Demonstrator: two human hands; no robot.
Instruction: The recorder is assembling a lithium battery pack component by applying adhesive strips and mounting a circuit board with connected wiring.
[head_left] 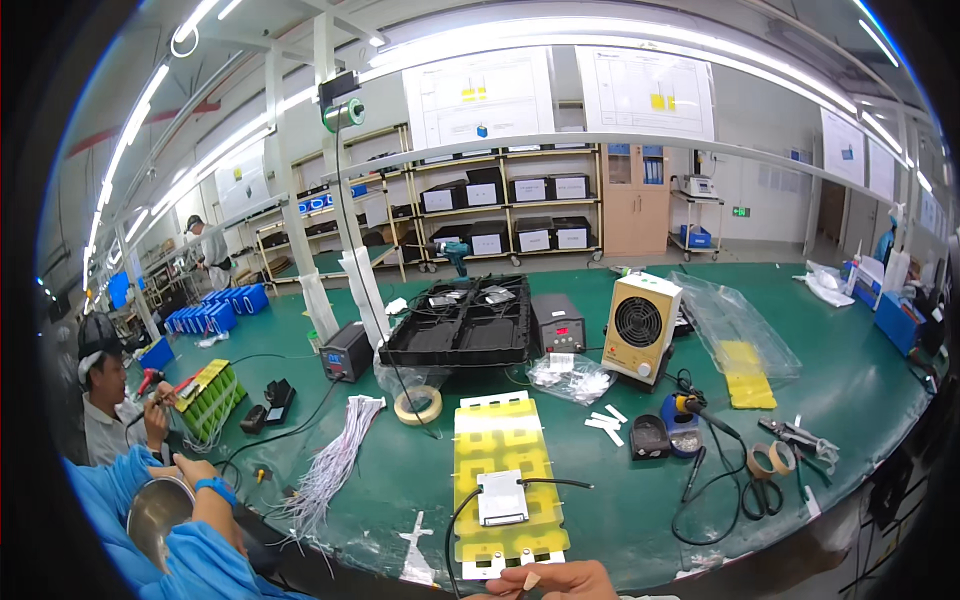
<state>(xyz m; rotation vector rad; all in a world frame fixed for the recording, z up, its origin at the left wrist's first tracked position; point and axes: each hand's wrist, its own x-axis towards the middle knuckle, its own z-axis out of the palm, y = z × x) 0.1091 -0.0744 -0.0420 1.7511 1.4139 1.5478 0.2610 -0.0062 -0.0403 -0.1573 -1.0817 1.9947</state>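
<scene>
My right hand (572,577) is at the lower edge, fingers curled and pointing left, at the near end of a yellow panel (498,440) lying on the green table. A small beige piece with a dark end (530,581) shows at its fingertips; I cannot make out what it is. My left hand does not show clearly. On the panel sits a white flat module (502,498) with black cables leaving both sides. The left black cable (455,530) bends down toward the lower edge near my hand. White tabs with holes (498,562) stick out at the panel's near end.
Left of the panel lie a white wire bundle (340,452) and tape roll (417,404). Beyond stand a black tray (460,345) and a fan unit (640,325). Right are a soldering iron (695,405), scissors (762,497) and pliers (800,435). A co-worker's blue-sleeved arms (200,550) reach in lower left.
</scene>
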